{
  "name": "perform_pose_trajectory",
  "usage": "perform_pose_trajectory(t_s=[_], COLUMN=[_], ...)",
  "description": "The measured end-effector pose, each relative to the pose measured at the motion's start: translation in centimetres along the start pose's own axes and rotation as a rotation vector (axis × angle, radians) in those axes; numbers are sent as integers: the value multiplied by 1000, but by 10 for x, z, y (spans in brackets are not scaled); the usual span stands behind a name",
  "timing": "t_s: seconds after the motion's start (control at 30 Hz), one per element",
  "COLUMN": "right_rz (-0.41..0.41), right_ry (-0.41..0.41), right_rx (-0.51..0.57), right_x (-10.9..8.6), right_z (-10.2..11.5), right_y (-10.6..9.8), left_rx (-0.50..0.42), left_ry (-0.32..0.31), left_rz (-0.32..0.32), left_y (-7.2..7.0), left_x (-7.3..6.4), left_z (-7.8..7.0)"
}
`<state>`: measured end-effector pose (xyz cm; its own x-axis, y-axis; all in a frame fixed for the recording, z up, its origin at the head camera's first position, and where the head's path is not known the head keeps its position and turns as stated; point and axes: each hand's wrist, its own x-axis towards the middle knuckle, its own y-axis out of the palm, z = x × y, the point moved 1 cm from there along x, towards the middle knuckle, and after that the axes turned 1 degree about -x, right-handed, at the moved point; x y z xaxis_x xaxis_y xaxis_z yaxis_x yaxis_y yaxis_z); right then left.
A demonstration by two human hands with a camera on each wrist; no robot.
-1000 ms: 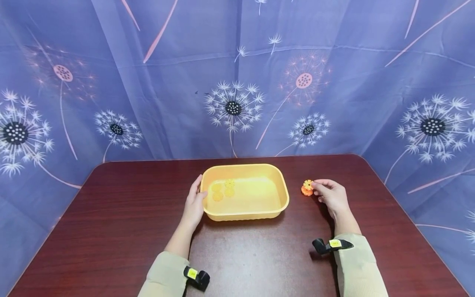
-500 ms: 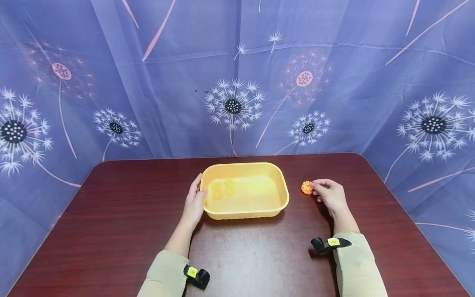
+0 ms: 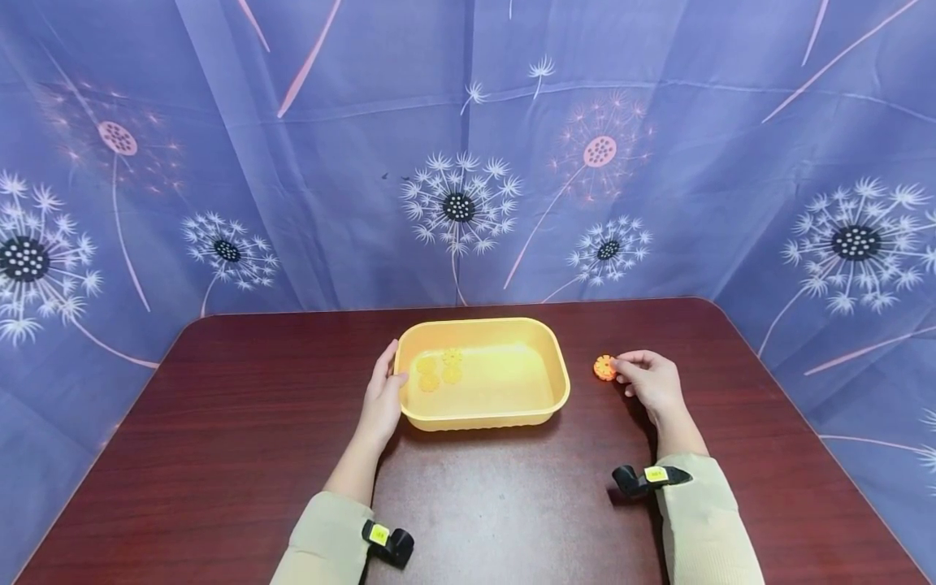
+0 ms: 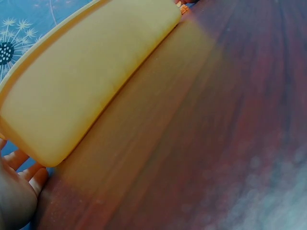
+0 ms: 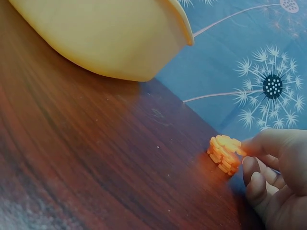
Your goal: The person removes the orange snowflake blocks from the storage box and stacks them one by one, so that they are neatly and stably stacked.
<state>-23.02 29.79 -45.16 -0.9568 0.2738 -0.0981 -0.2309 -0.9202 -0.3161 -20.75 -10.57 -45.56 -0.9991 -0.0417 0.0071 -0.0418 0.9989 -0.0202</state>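
Note:
A yellow plastic basin [image 3: 475, 414] stands on the table. My left hand [image 3: 381, 400] holds its left side, thumb over the rim and fingers along the outer wall; the left wrist view shows those fingers [image 4: 36, 172] by the basin's end. Inside, at the left, lie several yellow notched discs [image 3: 430, 380]. Right of the basin, my right hand [image 3: 653, 385] pinches the edge of an orange notched disc [image 3: 604, 367] between thumb and forefinger. In the right wrist view this disc [image 5: 226, 142] sits on top of a small stack of orange discs [image 5: 221, 161].
The dark red wooden table [image 3: 241, 455] spreads around the basin. A blue curtain [image 3: 329, 179] with dandelion prints hangs behind the table and along both sides. Each sleeve cuff carries a black wrist strap, such as the right one [image 3: 651, 479].
The orange disc in my right hand has come down from just above the lower ones and now lines up on top of them. My left hand keeps its hold on the basin.

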Motion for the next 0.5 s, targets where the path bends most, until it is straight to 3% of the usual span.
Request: perform_pose_trajectory(t_s=[0.5], right_rz=[-6], right_ry=[-15], right_rx=[-90], right_x=[0], right_z=[0], right_y=[2], left_rx=[0], left_ry=[17], left_rz=[-1], left_y=[0], left_x=[0], left_z=[0])
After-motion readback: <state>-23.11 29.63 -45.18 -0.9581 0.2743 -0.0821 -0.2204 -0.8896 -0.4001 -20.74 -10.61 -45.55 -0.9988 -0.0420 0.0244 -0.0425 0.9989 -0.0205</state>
